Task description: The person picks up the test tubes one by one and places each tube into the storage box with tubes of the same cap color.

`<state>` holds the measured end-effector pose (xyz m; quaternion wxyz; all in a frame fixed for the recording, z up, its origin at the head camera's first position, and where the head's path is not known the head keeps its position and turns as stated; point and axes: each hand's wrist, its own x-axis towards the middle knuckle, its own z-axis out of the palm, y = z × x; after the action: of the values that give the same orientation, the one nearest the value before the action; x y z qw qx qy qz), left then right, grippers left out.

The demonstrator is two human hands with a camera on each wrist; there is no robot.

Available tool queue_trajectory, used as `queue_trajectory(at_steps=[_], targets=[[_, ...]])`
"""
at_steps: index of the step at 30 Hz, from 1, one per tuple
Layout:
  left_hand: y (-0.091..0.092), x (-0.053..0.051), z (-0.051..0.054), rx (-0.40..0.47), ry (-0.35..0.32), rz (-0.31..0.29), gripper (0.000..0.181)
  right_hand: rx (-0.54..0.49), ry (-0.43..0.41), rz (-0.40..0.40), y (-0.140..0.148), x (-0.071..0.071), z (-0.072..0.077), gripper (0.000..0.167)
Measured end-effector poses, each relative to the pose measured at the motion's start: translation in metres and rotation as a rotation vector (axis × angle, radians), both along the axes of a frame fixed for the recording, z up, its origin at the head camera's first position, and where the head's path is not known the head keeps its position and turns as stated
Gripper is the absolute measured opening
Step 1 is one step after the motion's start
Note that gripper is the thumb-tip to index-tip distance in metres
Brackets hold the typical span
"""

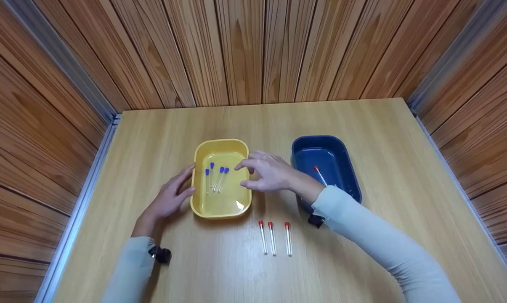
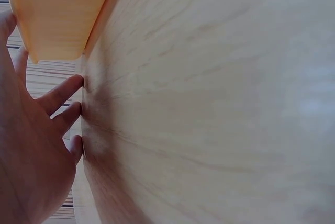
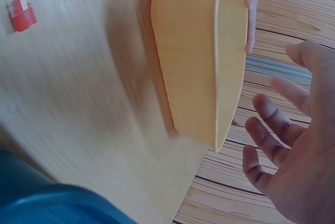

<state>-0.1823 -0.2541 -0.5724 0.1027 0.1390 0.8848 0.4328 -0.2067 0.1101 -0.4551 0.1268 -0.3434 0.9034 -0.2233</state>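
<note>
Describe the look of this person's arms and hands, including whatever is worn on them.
The left sleeve and right sleeve are long, plain and pale bluish, ending near the wrists. A small black device shows by the left wrist, and a second black device by the right. The left hand and right hand are ungloved.

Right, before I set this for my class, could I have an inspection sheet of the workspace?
Surface: light wood-grain table
Job's things: four blue-capped tubes in the yellow tray; three red-capped tubes on the table; one partly hidden red-capped tube in the navy tray
Clutter: nothing seen
Hands: left hand touches the yellow tray's left side; right hand over its right rim, holding nothing
Cables: nothing seen
Surroundings: wood-patterned panels, metal rails
</note>
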Motion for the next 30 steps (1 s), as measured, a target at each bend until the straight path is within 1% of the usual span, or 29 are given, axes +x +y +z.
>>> queue_trajectory(at_steps=[2, 4, 13, 18, 22, 25, 30], targets=[[0.0, 0.0, 0.0, -0.007, 0.014, 0.004, 0.075, -0.004, 0.001, -0.002, 0.001, 0.0, 0.0, 0.051], [0.0, 0.0, 0.0, -0.008, 0.011, 0.004, 0.076, -0.007, 0.001, -0.003, 0.003, 0.001, 0.0, 0.05], [-0.001, 0.002, 0.004, -0.002, -0.025, 0.003, 0.076, -0.019, 0.011, 0.019, 0.012, 0.002, -0.005, 0.048], [-0.001, 0.001, 0.004, -0.002, -0.014, -0.005, 0.077, -0.053, 0.013, 0.011, 0.019, 0.002, -0.006, 0.047], [0.0, 0.001, 0.004, 0.003, -0.026, -0.004, 0.077, -0.07, 0.043, 0.0, 0.025, 0.003, -0.007, 0.046], [0.0, 0.001, 0.003, 0.004, -0.036, -0.002, 0.077, -0.08, 0.043, -0.008, 0.03, 0.004, -0.009, 0.046], [-0.001, 0.001, 0.004, -0.011, -0.005, 0.001, 0.077, -0.079, 0.059, -0.018, 0.038, 0.008, -0.012, 0.045]])
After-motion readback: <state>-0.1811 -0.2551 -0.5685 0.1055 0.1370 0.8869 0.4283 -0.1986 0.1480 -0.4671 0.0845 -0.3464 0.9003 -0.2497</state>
